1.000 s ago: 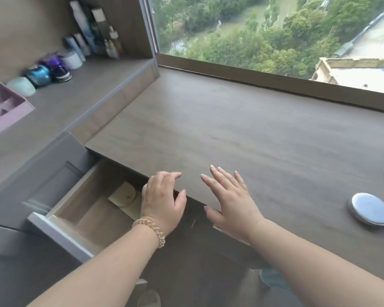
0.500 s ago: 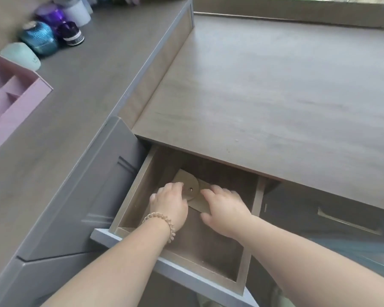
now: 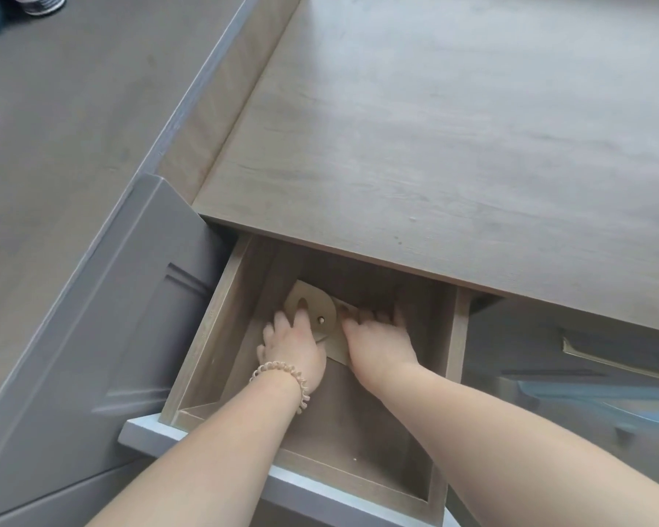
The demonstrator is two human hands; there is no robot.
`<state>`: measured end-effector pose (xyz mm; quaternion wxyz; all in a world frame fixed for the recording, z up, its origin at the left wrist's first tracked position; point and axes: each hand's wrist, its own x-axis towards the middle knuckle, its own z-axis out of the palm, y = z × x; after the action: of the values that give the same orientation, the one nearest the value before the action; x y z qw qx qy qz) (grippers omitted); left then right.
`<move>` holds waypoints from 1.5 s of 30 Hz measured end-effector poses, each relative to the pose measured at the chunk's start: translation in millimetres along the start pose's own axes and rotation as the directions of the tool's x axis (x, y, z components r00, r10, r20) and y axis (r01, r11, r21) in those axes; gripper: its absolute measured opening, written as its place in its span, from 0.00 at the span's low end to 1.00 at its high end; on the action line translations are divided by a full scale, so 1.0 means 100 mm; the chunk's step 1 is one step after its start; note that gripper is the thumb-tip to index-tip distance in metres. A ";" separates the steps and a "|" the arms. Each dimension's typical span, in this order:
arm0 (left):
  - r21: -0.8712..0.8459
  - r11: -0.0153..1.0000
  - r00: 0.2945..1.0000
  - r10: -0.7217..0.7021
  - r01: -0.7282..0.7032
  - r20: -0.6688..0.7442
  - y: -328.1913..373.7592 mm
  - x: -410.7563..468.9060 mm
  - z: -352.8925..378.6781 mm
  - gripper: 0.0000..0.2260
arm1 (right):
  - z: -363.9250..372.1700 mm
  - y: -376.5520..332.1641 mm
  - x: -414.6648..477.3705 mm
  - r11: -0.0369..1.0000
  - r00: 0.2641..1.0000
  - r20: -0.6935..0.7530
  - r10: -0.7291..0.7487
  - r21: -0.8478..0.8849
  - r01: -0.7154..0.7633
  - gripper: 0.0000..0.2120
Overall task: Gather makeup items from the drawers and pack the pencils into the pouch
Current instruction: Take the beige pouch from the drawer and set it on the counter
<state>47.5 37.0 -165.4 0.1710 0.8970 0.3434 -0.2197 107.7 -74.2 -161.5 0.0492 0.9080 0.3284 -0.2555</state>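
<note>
Open drawer (image 3: 191,359), front panel nearest; inside, left hand (image 3: 293,346) and right hand (image 3: 377,346), fingers spread flat on beige snap-flap pouch (image 3: 320,317) at the back-left, neither visibly closed around it. Beyond, bare desktop (image 3: 453,146). Risk: pouch sliding further under the desktop lip if pressed rather than pinched.

We read this as a home bedroom vanity: wood-grain desktop (image 3: 453,127) with grey panelled cabinet front (image 3: 103,336), open wooden drawer (image 3: 451,348), brass handle (image 3: 617,361) on the next drawer, cosmetic jars (image 3: 35,0) at top left
</note>
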 end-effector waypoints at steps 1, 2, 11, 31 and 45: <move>0.007 1.000 1.000 -0.005 0.005 -0.006 0.00 0.01 0.00 0.29 | 0.00 0.00 -0.01 1.000 1.000 -0.024 -0.001 -0.011 0.001 0.33; 0.013 1.000 1.000 -0.012 0.012 -0.011 0.00 0.01 -0.01 0.29 | -0.01 0.01 -0.02 1.000 0.999 -0.049 0.001 -0.009 -0.001 0.35; 0.035 0.998 0.986 0.056 -0.051 -0.159 0.01 -0.22 -0.25 0.38 | -0.28 -0.01 -0.22 0.930 0.989 -0.129 -0.078 0.348 0.119 0.12; -0.742 0.456 0.831 0.499 -0.492 -0.245 2.60 -1.84 -1.34 0.36 | -1.61 2.13 -2.55 0.493 0.615 -0.584 0.530 0.802 0.337 0.13; -0.781 0.438 0.772 0.629 -0.446 -0.088 5.89 -3.18 0.22 0.20 | -0.90 5.55 -4.08 0.455 0.626 -0.370 0.686 0.890 0.028 0.25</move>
<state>235.7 -560.6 70.1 0.6307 0.7679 0.0765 -0.0824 224.8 -717.1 74.9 -0.4629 0.8852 -0.0466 -0.0006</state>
